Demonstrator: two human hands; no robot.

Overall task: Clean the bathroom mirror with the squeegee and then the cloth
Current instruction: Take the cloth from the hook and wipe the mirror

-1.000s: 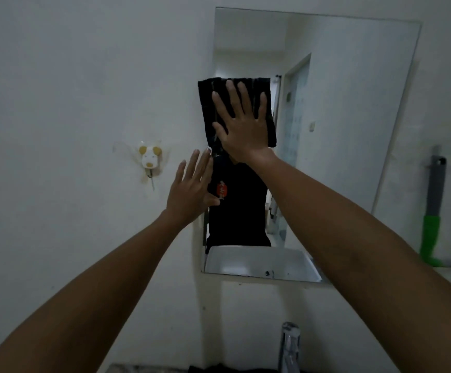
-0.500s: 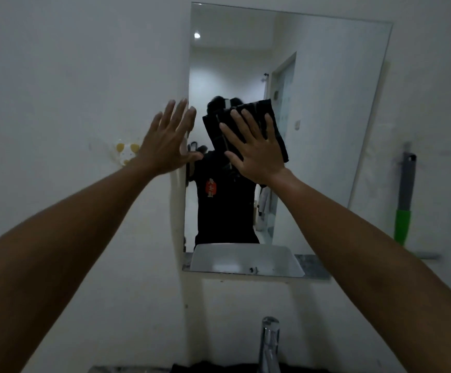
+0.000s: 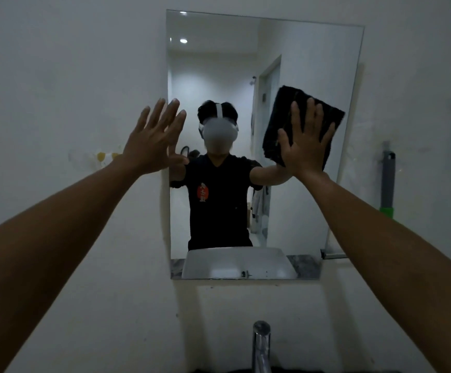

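A frameless rectangular mirror (image 3: pixel 313 63) hangs on the white wall. My right hand (image 3: pixel 306 144) lies flat, fingers spread, pressing a folded black cloth (image 3: pixel 281 119) against the right side of the glass. My left hand (image 3: pixel 154 141) is open with fingers spread, resting at the mirror's left edge, half on the wall. A squeegee (image 3: pixel 388 181) with a grey and green handle hangs on the wall to the right of the mirror.
A chrome tap (image 3: pixel 261 343) rises at the bottom centre, below the mirror. A small wall hook with yellow dots (image 3: pixel 103 156) sits left of the mirror, partly behind my left forearm. The mirror reflects a person, a white basin and a doorway.
My right hand has slid the cloth from the mirror's upper left across to its right side. My left hand has risen along the left edge of the mirror.
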